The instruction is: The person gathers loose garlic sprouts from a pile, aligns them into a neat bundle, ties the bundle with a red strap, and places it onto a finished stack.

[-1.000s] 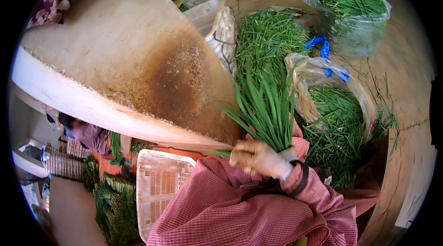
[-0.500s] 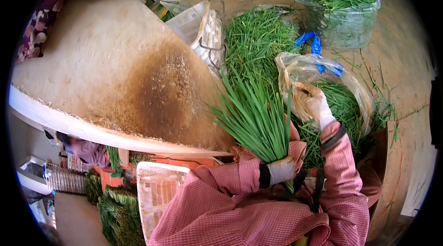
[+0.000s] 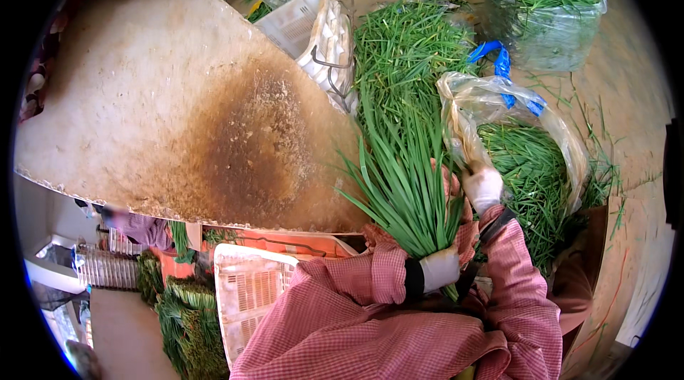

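A fanned bunch of long, flat green garlic chives (image 3: 410, 191) lies across my lap, its leaf tips spreading up and to the left. My gloved left hand (image 3: 440, 268) is wrapped round the bunch low down, with the stem ends poking out below. Just right of the leaves, my gloved right hand (image 3: 483, 187) has its fingers curled in; what they pinch, if anything, is too small to make out. Close above that hand is the rim of a clear plastic bag (image 3: 459, 105), with loose chives (image 3: 520, 159) inside.
A stained board (image 3: 142, 95) fills the left. Beyond my hands lie a heap of chives (image 3: 413, 45), white crates (image 3: 303, 27) and a full clear bag (image 3: 559, 38). At lower left are another white crate (image 3: 253, 294), stacked bunches (image 3: 189, 323) and another person's sleeve (image 3: 139, 229).
My right hand has come down and slightly left, from over the bag's opening to beside the bunch. My left hand keeps its grip. The whole view has shifted a little.
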The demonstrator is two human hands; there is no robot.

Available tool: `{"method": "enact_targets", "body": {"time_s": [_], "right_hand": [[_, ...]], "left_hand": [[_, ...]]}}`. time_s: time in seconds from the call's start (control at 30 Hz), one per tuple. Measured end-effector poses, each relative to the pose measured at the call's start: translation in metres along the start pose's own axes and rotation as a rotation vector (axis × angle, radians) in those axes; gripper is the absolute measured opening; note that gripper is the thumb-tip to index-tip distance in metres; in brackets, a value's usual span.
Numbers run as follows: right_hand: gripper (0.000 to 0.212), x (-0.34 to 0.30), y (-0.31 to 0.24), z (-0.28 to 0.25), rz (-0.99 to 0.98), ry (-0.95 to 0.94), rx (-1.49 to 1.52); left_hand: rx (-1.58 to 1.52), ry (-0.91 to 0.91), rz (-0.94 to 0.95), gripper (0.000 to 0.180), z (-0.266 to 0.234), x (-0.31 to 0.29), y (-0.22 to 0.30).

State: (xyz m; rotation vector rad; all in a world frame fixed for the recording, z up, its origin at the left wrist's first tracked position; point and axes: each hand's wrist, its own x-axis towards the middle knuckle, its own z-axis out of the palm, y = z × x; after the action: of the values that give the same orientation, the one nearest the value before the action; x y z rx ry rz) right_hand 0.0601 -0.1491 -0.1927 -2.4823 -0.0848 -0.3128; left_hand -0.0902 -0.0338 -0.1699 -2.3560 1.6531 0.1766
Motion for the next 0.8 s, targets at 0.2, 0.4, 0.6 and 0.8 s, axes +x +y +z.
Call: {"method": "enact_targets", "body": {"time_s": [0.2, 0.4, 0.6, 0.8], "right_hand": [[0.016, -0.055, 0.139, 0.031, 0.438, -0.036, -0.094], [0.046, -0.011, -0.013, -0.092, -0.145, 0.220, 0.341], [0.025, -0.019, -0.118, -0.064, -0.103, -0.287, 1.134], [0.021, -0.011, -0.085, -0.037, -0.173, -0.242, 0.814]], "left_hand": [[0.037, 0.039, 0.033, 0.017, 0.001, 0.001, 0.002], [0.050, -0.068, 0.047, 0.021, -0.004, 0.002, 0.002], [-0.027, 0.288, -0.201, 0.019, 0.079, 0.014, 0.036], [-0.083, 0.294, -0.018, 0.010, 0.017, -0.002, 0.004]]}}
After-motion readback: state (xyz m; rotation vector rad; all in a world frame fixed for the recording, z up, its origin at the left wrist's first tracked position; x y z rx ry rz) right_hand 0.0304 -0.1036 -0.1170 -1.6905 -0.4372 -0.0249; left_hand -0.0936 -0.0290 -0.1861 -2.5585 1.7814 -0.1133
